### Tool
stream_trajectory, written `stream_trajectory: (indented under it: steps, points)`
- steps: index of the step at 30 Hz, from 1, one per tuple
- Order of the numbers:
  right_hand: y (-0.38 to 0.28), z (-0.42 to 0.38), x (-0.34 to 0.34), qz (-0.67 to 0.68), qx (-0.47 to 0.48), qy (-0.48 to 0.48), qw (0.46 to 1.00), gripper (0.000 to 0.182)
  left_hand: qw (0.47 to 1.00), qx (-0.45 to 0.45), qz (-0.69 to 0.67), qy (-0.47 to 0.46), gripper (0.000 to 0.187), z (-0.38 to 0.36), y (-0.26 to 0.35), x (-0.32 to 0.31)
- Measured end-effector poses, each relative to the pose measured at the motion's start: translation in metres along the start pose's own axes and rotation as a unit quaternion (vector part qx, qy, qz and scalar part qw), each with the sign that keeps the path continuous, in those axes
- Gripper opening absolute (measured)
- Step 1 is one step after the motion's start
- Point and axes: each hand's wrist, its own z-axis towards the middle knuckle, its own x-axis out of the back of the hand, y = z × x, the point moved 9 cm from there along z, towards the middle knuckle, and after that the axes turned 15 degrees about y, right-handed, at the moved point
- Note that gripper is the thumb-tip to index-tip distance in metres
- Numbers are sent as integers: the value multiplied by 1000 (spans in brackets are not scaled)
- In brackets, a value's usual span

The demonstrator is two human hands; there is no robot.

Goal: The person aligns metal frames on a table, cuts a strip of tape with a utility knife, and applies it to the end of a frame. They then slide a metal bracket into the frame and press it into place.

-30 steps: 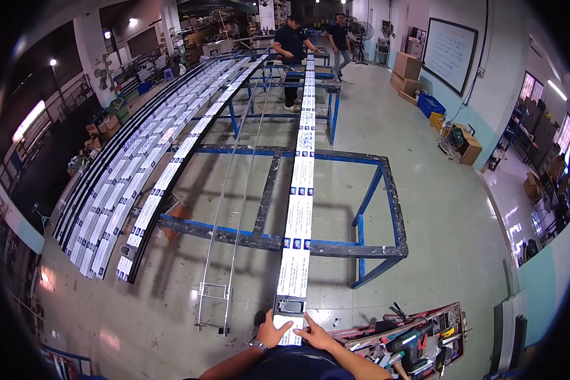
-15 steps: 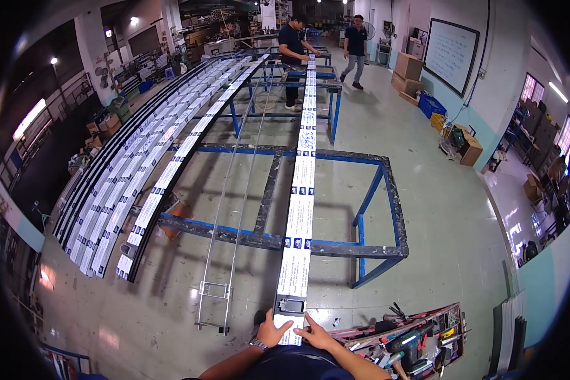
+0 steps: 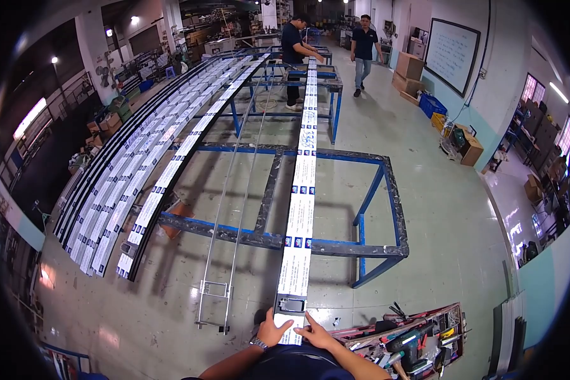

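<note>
A long straight profile (image 3: 300, 209) in white printed protective film runs away from my body over blue metal frames. Close to its near end is a dark rectangular cutout or fitting (image 3: 291, 306). My left hand (image 3: 273, 330) grips the left edge of that end, thumb lying over the white film. On the opposite edge my right hand (image 3: 316, 334) holds it the same way, thumb on top. The fingers underneath are hidden. Handwritten blue marks (image 3: 308, 136) show farther along the film.
Blue work frames (image 3: 396, 209) support the profile. More wrapped profiles (image 3: 139, 164) lie at left, beside a thin metal frame (image 3: 214, 290). A tool box (image 3: 424, 345) is at my right. One co-worker (image 3: 294, 44) stands at the far end; another person (image 3: 364, 47) is walking.
The walking person has come nearer and slightly right. The co-worker at the far end has shifted their arms over the profile. My hands and the near end have barely moved.
</note>
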Motion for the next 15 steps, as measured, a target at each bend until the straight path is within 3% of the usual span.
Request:
stream_trajectory:
  steps: [15]
  points:
    - [0, -1, -1, 26, -2, 1, 1000, 104, 1000, -8, -2, -2, 88, 1, 0, 0]
